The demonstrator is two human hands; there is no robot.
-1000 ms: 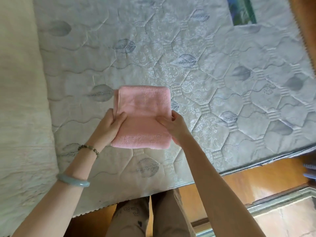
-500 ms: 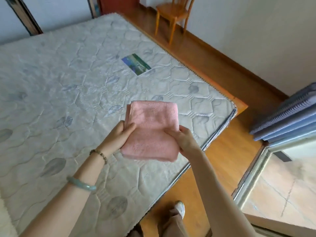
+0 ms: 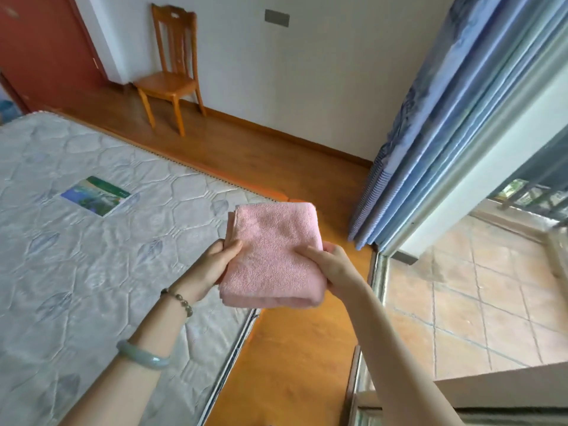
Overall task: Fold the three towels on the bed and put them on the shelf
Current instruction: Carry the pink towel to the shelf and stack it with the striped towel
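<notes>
A folded pink towel (image 3: 273, 256) is held in the air past the corner of the bed (image 3: 76, 272), over the wooden floor. My left hand (image 3: 213, 264) grips its left edge, thumb on top and fingers underneath. My right hand (image 3: 333, 267) grips its right edge the same way. The towel is a thick, neat rectangle with its folded layers showing at the far left corner. No other towels and no shelf are in view.
A quilted bare mattress with a green-blue label (image 3: 96, 195) fills the left. A wooden chair (image 3: 170, 75) stands by the far wall beside a red door (image 3: 40, 53). Blue curtains (image 3: 430, 133) hang at right beside a sliding door to a tiled balcony (image 3: 479, 302).
The towel came up off the mattress in both hands and my view swung right, from looking down at the bed to facing the chair, wall and curtains.
</notes>
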